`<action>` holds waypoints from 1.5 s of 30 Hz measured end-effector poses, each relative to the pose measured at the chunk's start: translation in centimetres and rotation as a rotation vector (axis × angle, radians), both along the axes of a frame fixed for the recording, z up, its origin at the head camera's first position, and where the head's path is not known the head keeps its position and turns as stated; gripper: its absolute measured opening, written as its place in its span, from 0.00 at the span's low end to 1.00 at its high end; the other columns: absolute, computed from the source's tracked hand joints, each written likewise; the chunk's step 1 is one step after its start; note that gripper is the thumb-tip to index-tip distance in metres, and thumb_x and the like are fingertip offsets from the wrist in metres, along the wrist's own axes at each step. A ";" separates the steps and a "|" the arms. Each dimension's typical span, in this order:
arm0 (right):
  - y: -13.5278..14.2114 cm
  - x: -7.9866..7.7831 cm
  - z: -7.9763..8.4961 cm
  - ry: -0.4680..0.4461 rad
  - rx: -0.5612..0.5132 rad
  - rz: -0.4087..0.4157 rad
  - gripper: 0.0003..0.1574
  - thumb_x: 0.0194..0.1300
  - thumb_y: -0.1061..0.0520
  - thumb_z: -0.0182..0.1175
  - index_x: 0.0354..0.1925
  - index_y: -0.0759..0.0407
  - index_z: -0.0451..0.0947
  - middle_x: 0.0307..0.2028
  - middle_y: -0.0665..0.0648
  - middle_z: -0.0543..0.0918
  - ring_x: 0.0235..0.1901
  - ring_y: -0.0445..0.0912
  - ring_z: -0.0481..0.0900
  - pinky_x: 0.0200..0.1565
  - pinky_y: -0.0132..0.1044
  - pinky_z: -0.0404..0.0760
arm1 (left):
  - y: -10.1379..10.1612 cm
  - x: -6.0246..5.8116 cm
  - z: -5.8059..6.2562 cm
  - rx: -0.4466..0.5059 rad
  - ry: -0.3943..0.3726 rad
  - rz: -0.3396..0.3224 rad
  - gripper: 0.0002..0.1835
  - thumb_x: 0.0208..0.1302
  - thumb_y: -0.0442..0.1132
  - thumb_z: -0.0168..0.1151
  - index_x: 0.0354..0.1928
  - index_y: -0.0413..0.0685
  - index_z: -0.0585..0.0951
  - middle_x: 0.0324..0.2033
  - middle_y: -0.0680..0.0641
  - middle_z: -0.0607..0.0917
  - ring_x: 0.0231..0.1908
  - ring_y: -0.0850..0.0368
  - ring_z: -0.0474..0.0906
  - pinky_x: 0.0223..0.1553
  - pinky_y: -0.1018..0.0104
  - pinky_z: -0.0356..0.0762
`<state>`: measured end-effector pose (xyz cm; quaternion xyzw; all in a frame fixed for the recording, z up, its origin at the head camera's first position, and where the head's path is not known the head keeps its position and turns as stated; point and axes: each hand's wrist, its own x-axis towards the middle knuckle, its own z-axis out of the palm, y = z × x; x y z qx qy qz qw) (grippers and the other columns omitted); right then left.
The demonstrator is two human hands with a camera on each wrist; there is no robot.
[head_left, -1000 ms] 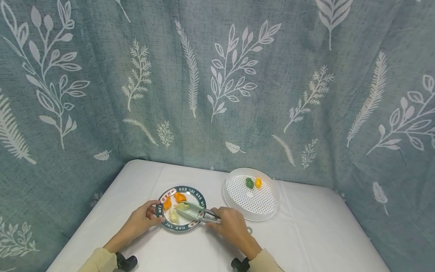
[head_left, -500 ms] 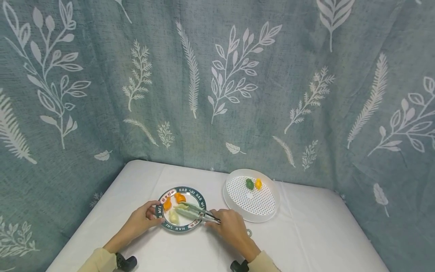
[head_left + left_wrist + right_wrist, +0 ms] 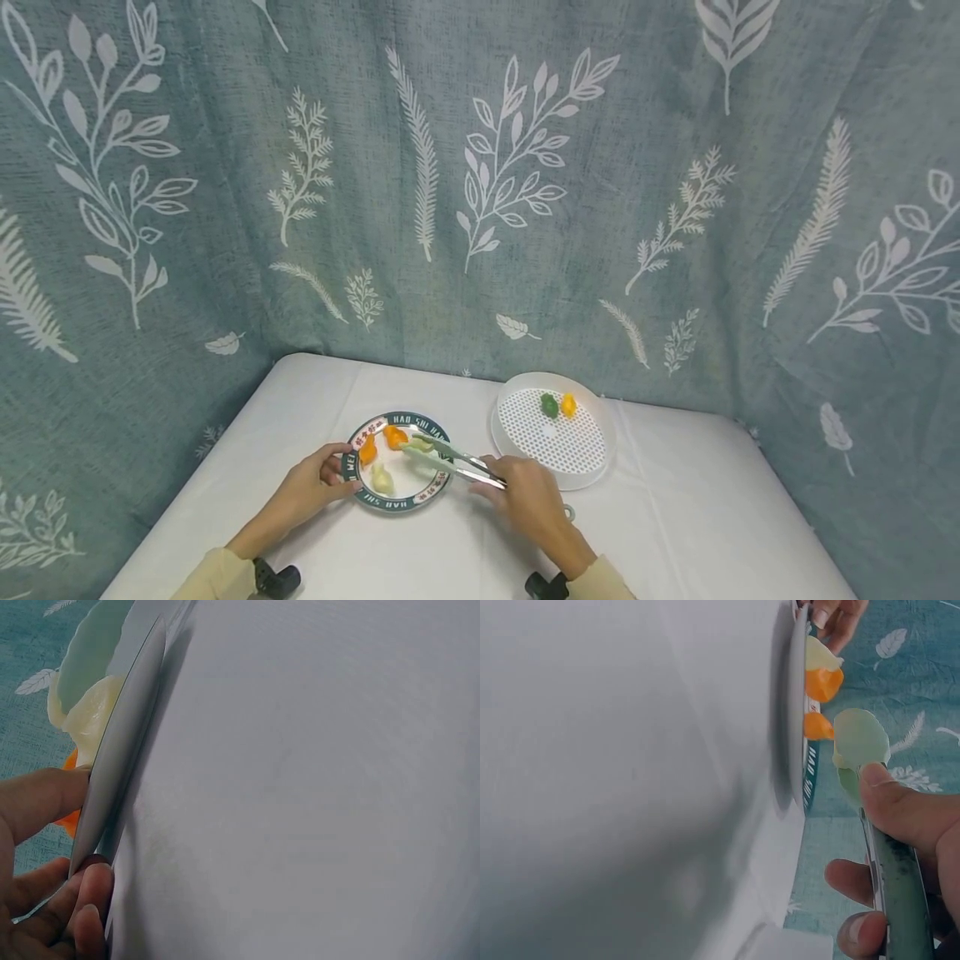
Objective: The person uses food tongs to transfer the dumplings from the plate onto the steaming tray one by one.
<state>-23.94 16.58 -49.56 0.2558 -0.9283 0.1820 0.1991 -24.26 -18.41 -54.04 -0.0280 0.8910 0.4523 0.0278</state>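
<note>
My left hand (image 3: 303, 492) pinches the left rim of a round plate (image 3: 393, 504) with a dark green lettered border. In the left wrist view the thumb lies over the rim of the plate (image 3: 124, 742), fingers beneath. Metal tongs (image 3: 474, 472) with pale green tips are gripped in my right hand (image 3: 532, 504), thumb along one arm. Between the tips, over the plate's right half, is a small pale yellow pepper (image 3: 417, 446). Another pale pepper (image 3: 382, 479) and two orange peppers, one at the back (image 3: 395, 437) and one at the left (image 3: 367, 450), lie on the plate.
A white round strainer basket (image 3: 570, 481) with a perforated base stands right of the plate, beyond my right hand. It holds a green pepper (image 3: 550, 406) and a yellow pepper (image 3: 568, 406). A patterned curtain (image 3: 420, 317) hangs behind the white-covered table (image 3: 675, 500).
The tongs have narrowed around the pale pepper, then shifted right and slightly up with it, away from the other pale pepper. My left hand stays on the plate's rim.
</note>
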 end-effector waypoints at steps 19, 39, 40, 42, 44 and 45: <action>3.2 -0.4 1.7 0.002 -0.050 -0.100 0.28 0.53 0.42 0.78 0.48 0.55 0.90 0.24 0.42 0.82 0.19 0.36 0.64 0.22 0.31 0.65 | 0.0 0.1 0.0 0.012 0.004 -0.004 0.41 0.55 0.48 0.80 0.69 0.44 0.73 0.41 0.49 0.79 0.36 0.53 0.72 0.34 0.61 0.72; 8.0 -1.6 2.2 -0.078 -0.049 -0.274 0.32 0.58 0.41 0.75 0.54 0.59 0.87 0.47 0.61 0.89 0.37 0.51 0.86 0.36 0.48 0.82 | -0.1 0.2 -0.3 0.021 0.003 -0.007 0.43 0.53 0.51 0.80 0.69 0.45 0.74 0.42 0.49 0.81 0.37 0.54 0.72 0.34 0.60 0.72; 8.3 -1.6 2.1 -0.077 -0.045 -0.279 0.33 0.59 0.41 0.75 0.54 0.60 0.87 0.48 0.61 0.89 0.41 0.54 0.87 0.39 0.51 0.83 | -0.1 0.2 -0.3 0.021 0.007 -0.008 0.42 0.53 0.51 0.80 0.69 0.45 0.74 0.42 0.49 0.81 0.37 0.54 0.72 0.34 0.60 0.72; 8.9 -1.8 2.0 -0.074 -0.046 -0.288 0.33 0.59 0.41 0.75 0.55 0.61 0.87 0.48 0.62 0.88 0.46 0.58 0.87 0.42 0.55 0.83 | -0.1 0.2 -0.3 0.023 0.012 -0.011 0.42 0.54 0.50 0.80 0.68 0.45 0.74 0.42 0.49 0.80 0.37 0.54 0.72 0.34 0.60 0.72; 9.5 -2.0 1.9 -0.069 -0.045 -0.290 0.33 0.60 0.41 0.75 0.54 0.61 0.87 0.48 0.63 0.88 0.47 0.60 0.87 0.43 0.56 0.83 | -0.1 0.3 -0.2 0.023 0.015 -0.010 0.41 0.54 0.49 0.80 0.68 0.44 0.74 0.42 0.49 0.80 0.37 0.54 0.73 0.34 0.61 0.73; 9.7 -2.1 1.8 -0.062 -0.043 -0.289 0.33 0.60 0.41 0.75 0.54 0.62 0.87 0.47 0.63 0.88 0.46 0.60 0.87 0.43 0.56 0.83 | -0.1 0.3 -0.2 0.022 0.016 -0.010 0.41 0.54 0.49 0.80 0.68 0.44 0.74 0.42 0.49 0.80 0.37 0.54 0.73 0.34 0.61 0.73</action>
